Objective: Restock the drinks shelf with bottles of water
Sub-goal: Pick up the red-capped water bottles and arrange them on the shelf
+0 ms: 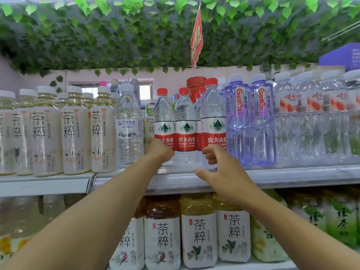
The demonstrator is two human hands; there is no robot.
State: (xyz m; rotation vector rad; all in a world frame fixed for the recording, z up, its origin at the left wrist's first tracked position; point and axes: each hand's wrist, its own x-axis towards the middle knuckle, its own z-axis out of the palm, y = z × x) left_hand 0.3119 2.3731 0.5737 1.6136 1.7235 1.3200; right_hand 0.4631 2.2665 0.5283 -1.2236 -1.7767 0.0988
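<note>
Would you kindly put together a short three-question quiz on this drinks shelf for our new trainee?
1. True or false: the right hand grips a red-capped Nongfu Spring bottle.
2. Which bottles stand directly right of that bottle? A) purple Ganten bottles B) green tea C) cola cans
3. Fill in: the left hand touches the leftmost Nongfu Spring bottle, which stands on the ____ shelf.

Key: 1 true; 2 A; 3 upper
</note>
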